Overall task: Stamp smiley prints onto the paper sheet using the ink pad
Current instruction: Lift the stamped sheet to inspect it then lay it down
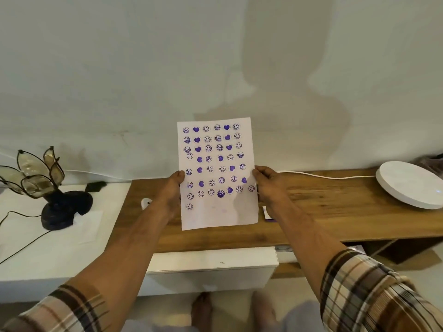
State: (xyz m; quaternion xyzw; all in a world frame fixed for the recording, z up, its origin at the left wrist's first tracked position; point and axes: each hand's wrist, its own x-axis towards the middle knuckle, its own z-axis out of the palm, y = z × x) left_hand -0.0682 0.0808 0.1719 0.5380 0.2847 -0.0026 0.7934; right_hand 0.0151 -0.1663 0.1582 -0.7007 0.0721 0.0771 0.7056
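A white paper sheet [217,216] is held upright above the wooden desk, facing me. Rows of purple smiley and heart prints cover most of it; the bottom strip is blank. My left hand [171,190] pinches its left edge and my right hand [268,185] pinches its right edge. A small white stamp [145,202] lies on the desk just left of my left wrist. A corner of a white and purple thing, perhaps the ink pad [268,214], shows behind my right wrist, mostly hidden.
The wooden desk [335,212] runs to the right, with a round white disc [410,184] and a white cable [323,176] on it. On the white surface [48,255] to the left stand a petal-shaped lamp [45,185] and a black cord. The wall is close behind.
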